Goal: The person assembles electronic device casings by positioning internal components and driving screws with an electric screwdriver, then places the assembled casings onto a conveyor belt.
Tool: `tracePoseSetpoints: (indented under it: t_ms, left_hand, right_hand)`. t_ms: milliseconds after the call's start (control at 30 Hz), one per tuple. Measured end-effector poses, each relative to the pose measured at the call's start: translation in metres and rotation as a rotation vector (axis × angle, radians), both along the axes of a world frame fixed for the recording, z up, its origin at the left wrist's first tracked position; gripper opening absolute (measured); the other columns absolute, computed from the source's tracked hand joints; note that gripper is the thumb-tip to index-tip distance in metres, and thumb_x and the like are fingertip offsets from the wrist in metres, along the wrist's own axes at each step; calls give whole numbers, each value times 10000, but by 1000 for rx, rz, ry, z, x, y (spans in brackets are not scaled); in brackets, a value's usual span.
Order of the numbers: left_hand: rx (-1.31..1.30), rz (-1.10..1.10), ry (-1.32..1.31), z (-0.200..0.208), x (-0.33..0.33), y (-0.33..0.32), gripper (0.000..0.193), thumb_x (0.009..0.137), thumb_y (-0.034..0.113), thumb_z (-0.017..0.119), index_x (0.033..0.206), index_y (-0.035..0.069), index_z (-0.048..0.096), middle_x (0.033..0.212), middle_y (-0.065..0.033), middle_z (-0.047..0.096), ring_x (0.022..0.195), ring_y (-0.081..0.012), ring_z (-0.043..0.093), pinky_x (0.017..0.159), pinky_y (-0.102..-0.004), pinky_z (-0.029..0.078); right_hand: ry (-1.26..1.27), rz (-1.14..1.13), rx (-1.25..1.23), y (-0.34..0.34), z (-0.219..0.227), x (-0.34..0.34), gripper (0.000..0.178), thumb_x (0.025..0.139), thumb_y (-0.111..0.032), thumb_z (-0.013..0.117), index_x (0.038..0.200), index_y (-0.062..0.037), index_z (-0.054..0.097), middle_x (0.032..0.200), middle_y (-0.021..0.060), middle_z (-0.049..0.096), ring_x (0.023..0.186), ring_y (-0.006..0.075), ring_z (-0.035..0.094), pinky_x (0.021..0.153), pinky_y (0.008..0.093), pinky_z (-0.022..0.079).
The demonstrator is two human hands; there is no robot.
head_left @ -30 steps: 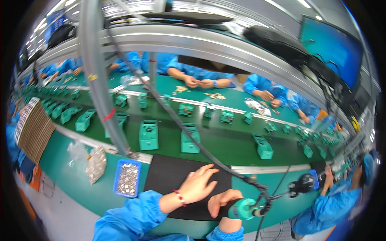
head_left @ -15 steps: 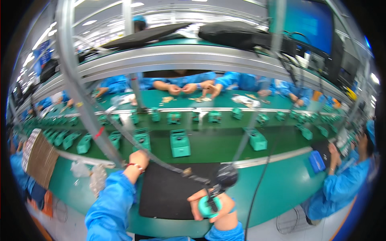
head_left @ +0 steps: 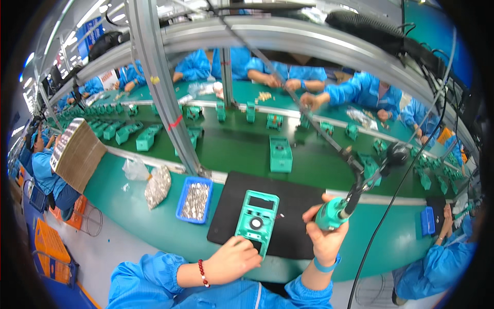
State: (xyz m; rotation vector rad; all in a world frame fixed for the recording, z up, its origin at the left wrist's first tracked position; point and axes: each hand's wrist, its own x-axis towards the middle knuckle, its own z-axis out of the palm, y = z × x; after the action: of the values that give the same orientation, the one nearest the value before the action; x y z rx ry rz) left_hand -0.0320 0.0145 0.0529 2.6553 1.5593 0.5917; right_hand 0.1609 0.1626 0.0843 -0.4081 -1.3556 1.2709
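A green plastic instrument housing (head_left: 266, 222), with a rectangular window and a round dial opening, lies on a black mat (head_left: 303, 206). My left hand (head_left: 234, 261) has its fingers curled on the housing's lower end, hiding part of it. To the right of the housing, my right hand (head_left: 328, 238) is wrapped round a green electric screwdriver (head_left: 332, 213), whose black top joins a jointed arm (head_left: 355, 185). Its tip is hidden, and the tool is held apart from the housing. A blue tray of small metal parts (head_left: 195, 201) stands left of the mat.
Beyond the mat, a green conveyor belt (head_left: 226, 154) carries several green housings. A metal post (head_left: 159, 82) rises at its near edge. Plastic bags (head_left: 157, 186) and a cardboard stack (head_left: 80, 157) lie left. A black cable (head_left: 383, 219) hangs on the right. Co-workers sit around.
My left hand has come back from the belt and is now on a housing on the mat. The screwdriver in my right hand has moved up and right. The whole view has shifted.
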Motion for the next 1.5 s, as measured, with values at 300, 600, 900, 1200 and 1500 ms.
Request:
tracePoseSetpoints:
  t_ms: [300, 600, 900, 1200, 1500]
  left_hand:
    - [-226, -71, -79, -46, 37, -26, 148, 874, 247, 655, 938, 120, 614, 824, 2, 550, 835, -169, 566, 749, -318, 431]
    - [-167, 13, -126, -60, 44, -22, 174, 844, 269, 695, 923, 121, 646, 837, -2, 577, 811, -169, 567, 733, -317, 424]
    - [115, 604, -212, -25, -96, 2, 135, 838, 12, 645, 970, 21, 670, 889, -128, 626, 821, -347, 609, 740, -445, 490]
    - [-213, 720, 142, -31, -170, 9, 150, 813, 197, 752, 925, 100, 736, 900, -49, 642, 887, -265, 595, 799, -398, 438]
    - [88, 714, -44, -23, -152, -5, 70, 826, 109, 720, 894, 94, 728, 846, -43, 604, 846, -255, 588, 746, -390, 425]
  right_hand:
    - [-101, -124, -43, -26, 16, -3, 659, 796, -63, 802, 1371, 33, 496, 1093, 139, 670, 992, 203, 658, 890, 344, 523]
    - [-74, -141, -74, -50, 12, -10, 671, 796, -200, 795, 1348, 40, 498, 859, 73, 615, 728, 111, 557, 634, 228, 446]
    - [-103, -248, -2, -58, 10, -10, 684, 825, -376, 791, 1285, 40, 502, 694, 54, 579, 593, 113, 519, 529, 239, 414]
    - [-100, -219, 5, -64, 11, -18, 605, 841, -346, 778, 1236, 29, 514, 700, 63, 581, 595, 121, 530, 533, 250, 437]
    - [-191, -237, 91, -61, 21, -23, 628, 834, -310, 787, 1258, 43, 488, 831, 137, 659, 731, 207, 649, 713, 347, 551]
